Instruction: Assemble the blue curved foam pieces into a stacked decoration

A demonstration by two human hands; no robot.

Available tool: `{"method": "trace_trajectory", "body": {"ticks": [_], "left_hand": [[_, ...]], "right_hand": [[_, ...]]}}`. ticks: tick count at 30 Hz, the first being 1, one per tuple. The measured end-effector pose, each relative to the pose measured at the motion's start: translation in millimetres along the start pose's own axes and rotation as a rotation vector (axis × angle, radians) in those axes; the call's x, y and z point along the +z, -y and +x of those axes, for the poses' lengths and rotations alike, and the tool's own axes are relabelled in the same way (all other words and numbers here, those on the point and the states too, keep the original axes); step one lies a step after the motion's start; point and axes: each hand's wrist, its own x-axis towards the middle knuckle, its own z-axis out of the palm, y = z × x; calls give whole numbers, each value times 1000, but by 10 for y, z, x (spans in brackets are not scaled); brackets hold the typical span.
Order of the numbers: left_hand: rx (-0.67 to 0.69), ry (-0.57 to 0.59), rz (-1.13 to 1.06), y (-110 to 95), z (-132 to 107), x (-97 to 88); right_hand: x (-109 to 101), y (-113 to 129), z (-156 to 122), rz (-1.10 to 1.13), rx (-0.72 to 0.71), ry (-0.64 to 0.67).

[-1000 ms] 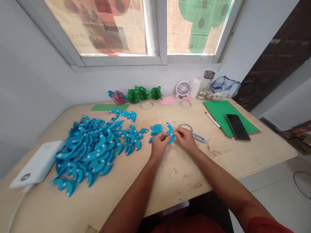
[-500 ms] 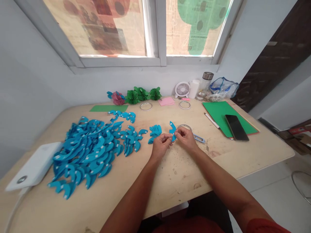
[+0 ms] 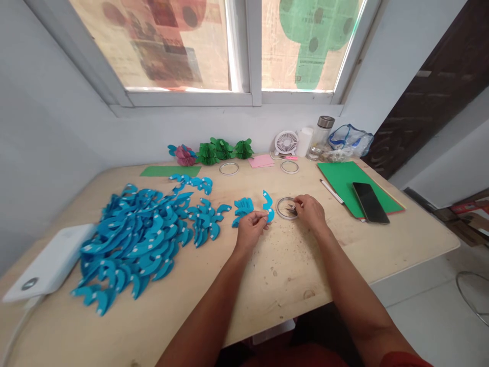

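My left hand (image 3: 252,229) pinches the lower end of a curved blue paper piece (image 3: 268,204) with small white patches, which stands up off its fingertips. Close on its left lies a small stack of folded blue paper pieces (image 3: 243,206). My right hand (image 3: 311,213) is closed by a roll of narrow tape (image 3: 280,213) lying flat. From its fingertips a dark pointed tip of a utility knife (image 3: 292,208) shows over the ring; the handle is hidden by the hand. A large heap of blue paper pieces (image 3: 133,234) covers the table's left side, with a smaller pile (image 3: 206,219) beside it.
At the back stand green paper flowers (image 3: 223,149), a pink one (image 3: 185,155), a small fan (image 3: 286,142) and a glass bottle (image 3: 323,136). On the right a phone (image 3: 370,203) rests on green sheets (image 3: 340,178) beside a pen (image 3: 331,191). A white box (image 3: 53,260) sits far left.
My right hand has let go of the blue paper piece and moved right, over to the tape roll and knife. My left hand keeps hold of the piece, nearly in place.
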Motion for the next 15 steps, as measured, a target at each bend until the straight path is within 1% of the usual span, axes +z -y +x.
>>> {"method": "trace_trajectory", "body": {"ticks": [6,11,15], "left_hand": [[2,12,6,14,11,-5],[8,23,1,43,23,-10],[12,30,-9,42,19,-13]], "right_hand": [[11,-8,-18,-63,-90,57],[4,3,-28,-74,-98,85],[-19,22,-32,-86,-92,82]]}}
